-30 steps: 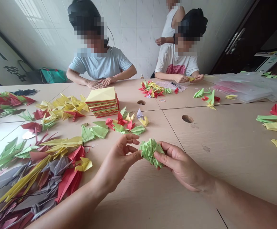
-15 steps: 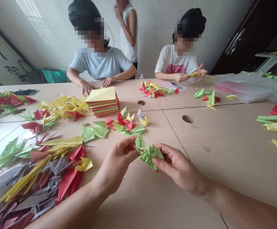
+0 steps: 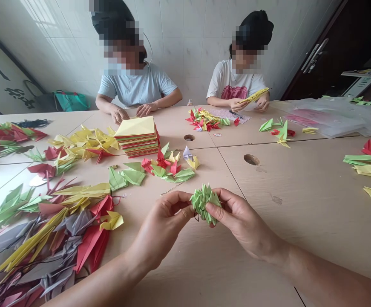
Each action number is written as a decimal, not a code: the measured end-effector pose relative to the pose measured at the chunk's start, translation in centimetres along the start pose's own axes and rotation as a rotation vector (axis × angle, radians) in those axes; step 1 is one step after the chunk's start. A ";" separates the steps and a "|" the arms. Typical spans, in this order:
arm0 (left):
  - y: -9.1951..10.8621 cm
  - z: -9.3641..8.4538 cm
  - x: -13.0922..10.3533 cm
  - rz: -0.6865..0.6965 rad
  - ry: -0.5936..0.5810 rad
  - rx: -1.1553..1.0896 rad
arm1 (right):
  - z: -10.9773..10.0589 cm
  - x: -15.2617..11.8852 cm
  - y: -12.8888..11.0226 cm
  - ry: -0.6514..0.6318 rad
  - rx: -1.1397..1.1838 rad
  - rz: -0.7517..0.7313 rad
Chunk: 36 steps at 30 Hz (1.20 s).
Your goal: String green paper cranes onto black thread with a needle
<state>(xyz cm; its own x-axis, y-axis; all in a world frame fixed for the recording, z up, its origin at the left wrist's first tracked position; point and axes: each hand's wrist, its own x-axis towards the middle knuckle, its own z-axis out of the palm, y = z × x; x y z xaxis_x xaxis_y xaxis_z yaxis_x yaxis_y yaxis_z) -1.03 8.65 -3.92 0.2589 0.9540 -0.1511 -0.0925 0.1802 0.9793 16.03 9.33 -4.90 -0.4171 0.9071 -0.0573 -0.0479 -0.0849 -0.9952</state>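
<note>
Tan table (image 3: pixel 217 268) extended beneath the 2 hands. Folded paper pieces (image 3: pixel 41 236) lay heaped left of the left hand (image 3: pixel 166 221). The right hand (image 3: pixel 239 217) pinched 1 green paper bundle (image 3: pixel 204 202) between the hands; left fingertips touched its edge, their grip hidden.

Across from you: person in blue tee (image 3: pixel 137 87), person in white tee (image 3: pixel 219 81). Teal bag (image 3: pixel 73 101) behind the table (image 3: pixel 185 273), your left. Small bottle (image 3: pixel 189 102), far edge. Pen (image 3: pixel 234 114) on printed sheet (image 3: pixel 244 119). Plastic sheets (image 3: pixel 332 117) to your right.
</note>
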 end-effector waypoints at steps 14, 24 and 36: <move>-0.1 0.0 -0.4 -0.002 -0.034 0.019 | 0.2 -0.1 0.3 -0.039 -0.132 0.023; -0.4 0.2 0.0 0.031 0.037 0.091 | 0.5 -0.4 0.5 -0.033 -0.147 -0.010; -0.9 1.5 -0.5 0.106 -0.135 -0.052 | 1.4 0.2 0.8 0.092 -0.032 -0.118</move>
<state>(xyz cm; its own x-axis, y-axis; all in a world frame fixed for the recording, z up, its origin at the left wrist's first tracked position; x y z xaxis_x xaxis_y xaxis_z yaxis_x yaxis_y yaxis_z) 0.37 7.64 -4.54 0.3718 0.9280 -0.0239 -0.1753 0.0955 0.9799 14.62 8.85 -5.61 -0.3248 0.9442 0.0545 -0.0618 0.0363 -0.9974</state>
